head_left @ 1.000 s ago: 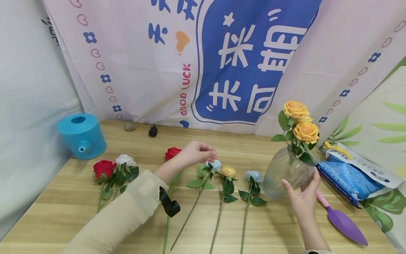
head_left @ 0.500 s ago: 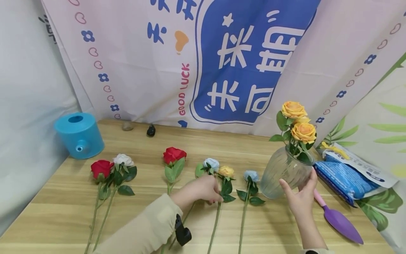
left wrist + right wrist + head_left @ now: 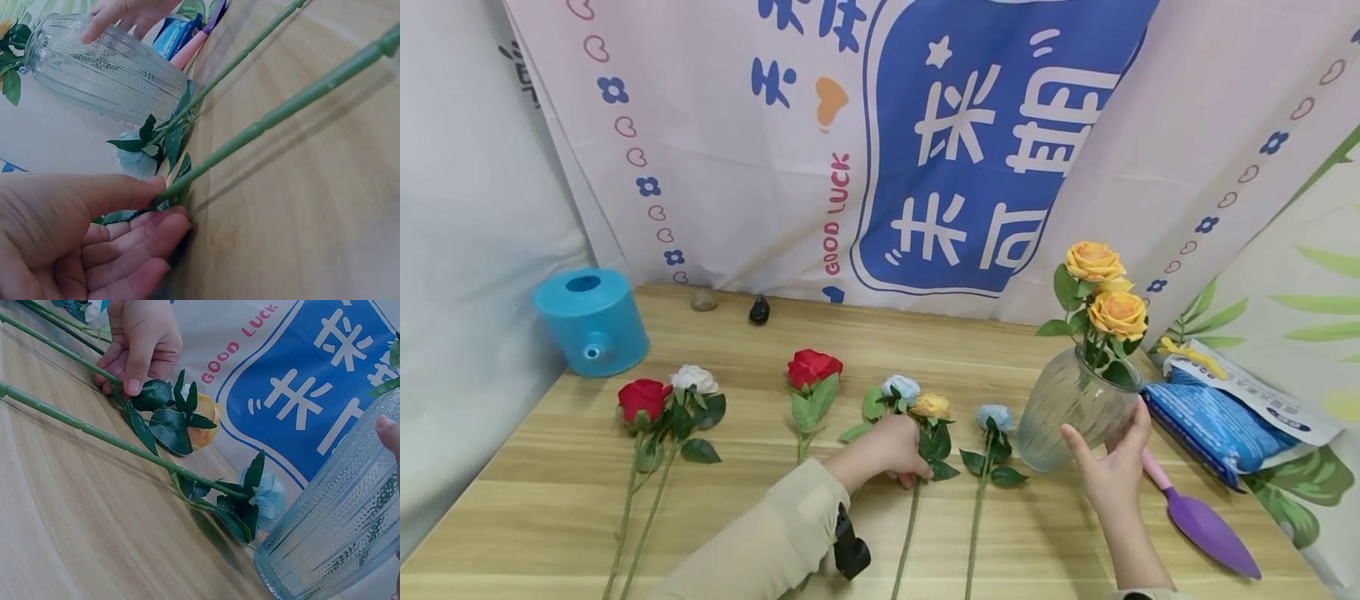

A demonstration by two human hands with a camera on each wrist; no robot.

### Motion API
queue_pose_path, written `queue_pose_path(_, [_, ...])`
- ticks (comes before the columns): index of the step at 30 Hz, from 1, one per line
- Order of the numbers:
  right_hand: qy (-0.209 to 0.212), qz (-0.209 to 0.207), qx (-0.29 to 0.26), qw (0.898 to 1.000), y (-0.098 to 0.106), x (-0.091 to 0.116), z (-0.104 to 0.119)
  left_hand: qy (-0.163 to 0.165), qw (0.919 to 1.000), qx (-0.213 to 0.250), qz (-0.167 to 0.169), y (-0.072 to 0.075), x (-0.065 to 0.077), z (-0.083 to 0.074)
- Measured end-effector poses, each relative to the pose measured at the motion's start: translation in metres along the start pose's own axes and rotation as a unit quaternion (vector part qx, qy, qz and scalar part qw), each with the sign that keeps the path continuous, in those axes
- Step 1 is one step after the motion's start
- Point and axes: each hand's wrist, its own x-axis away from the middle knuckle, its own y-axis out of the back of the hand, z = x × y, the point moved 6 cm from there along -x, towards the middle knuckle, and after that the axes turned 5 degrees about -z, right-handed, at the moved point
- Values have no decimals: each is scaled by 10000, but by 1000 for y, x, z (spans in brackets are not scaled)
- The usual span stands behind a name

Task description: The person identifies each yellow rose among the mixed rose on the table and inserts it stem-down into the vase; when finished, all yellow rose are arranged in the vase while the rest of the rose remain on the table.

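My left hand [image 3: 891, 450] pinches the green stem [image 3: 262, 122] of a yellow rose [image 3: 932, 406] just below its leaves, thumb against fingers. The rose lies low over the wooden table. One light blue rose [image 3: 900, 387] is beside it on the left, partly behind the hand; another light blue rose [image 3: 995, 417] lies to its right. My right hand [image 3: 1112, 471] holds a ribbed glass vase [image 3: 1067, 408] from the right side, thumb in front, and the vase leans. Several orange-yellow roses [image 3: 1117, 314] stand in it. Some right-hand fingers are hidden behind the glass.
Red roses [image 3: 814, 368] and a white rose [image 3: 694, 380] lie to the left. A blue watering can [image 3: 598, 333] stands at the back left, near a black stone [image 3: 759, 311]. At the right are a purple trowel [image 3: 1213, 533] and blue packets [image 3: 1228, 417].
My left hand has come down from above the flower heads, moved slightly right, and taken hold of the yellow rose's stem. The right hand and vase stay nearly in place.
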Motion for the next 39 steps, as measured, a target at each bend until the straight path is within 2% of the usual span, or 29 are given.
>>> queue_pose_path(5, [-54, -1, 48, 10000, 1, 0, 0, 112, 9994, 320, -78, 1, 0, 4])
queue_pose_path(14, [-88, -21, 67, 9999, 2, 0, 0, 43, 9949, 991, -190, 13, 3, 5])
queue_pose_path(18, [-27, -21, 58, 10000, 2, 0, 1, -133, 9903, 1338, -349, 24, 5, 0])
queue_pose_path(23, [43, -23, 21, 10000, 2, 0, 2, -498, 9827, 1626, -731, 46, 8, -16])
queue_pose_path(28, [77, -23, -48, 10000, 1, -1, 1, -591, 9665, 2326, -914, 71, 13, -39])
queue_pose_path(32, [94, -3, -47, 9999, 0, -2, 0, -674, 9567, 2622, -1072, 94, 16, -62])
queue_pose_path(35, [40, 4, -41, 10000, 0, -1, 1, -1003, 9449, 2835, -1289, 115, 17, -84])
queue_pose_path(39, [-86, -3, -96, 9999, -1, 1, 11, -1675, 9201, 3112, -1689, 142, 21, -117])
